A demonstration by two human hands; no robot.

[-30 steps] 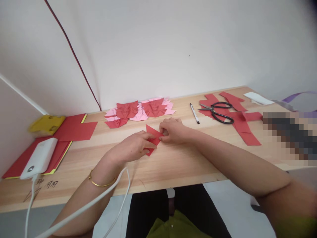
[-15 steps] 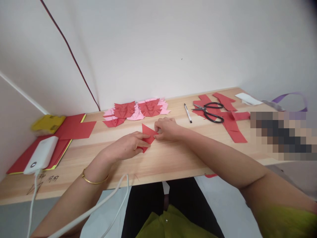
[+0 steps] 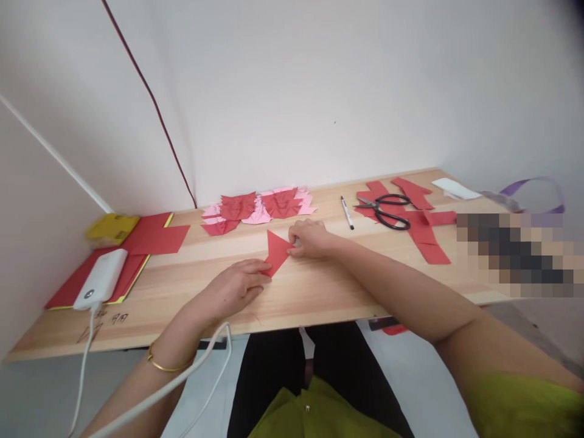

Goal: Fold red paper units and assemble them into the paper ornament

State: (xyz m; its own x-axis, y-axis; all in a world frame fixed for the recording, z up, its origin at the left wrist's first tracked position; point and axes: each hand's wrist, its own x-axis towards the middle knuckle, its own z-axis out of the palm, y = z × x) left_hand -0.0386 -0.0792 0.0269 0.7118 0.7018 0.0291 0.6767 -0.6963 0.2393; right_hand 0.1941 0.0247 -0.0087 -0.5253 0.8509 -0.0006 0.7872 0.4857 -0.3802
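A small red paper triangle (image 3: 276, 254) lies on the wooden table (image 3: 182, 283) between my hands. My right hand (image 3: 311, 239) has its fingers curled, with thumb and fingertips pinching the triangle's right corner. At the lower left edge of the same paper, my left hand (image 3: 241, 283) rests its fingertips, palm down, fingers stretched and slightly apart. Behind them, by the wall, sit folded red pieces (image 3: 280, 202) and pink pieces (image 3: 260, 213) in overlapping rows.
Black-handled scissors (image 3: 387, 210) lie on red paper strips (image 3: 429, 243) at the right, beside a marker (image 3: 347, 213). At the left are a white power bank (image 3: 103, 277) with a cable, red sheets (image 3: 159, 239) and a yellow packet (image 3: 112, 229).
My left hand has slid down toward the triangle's lower corner, uncovering more of the paper. My right hand stays at the right corner. The camera view has shifted slightly.
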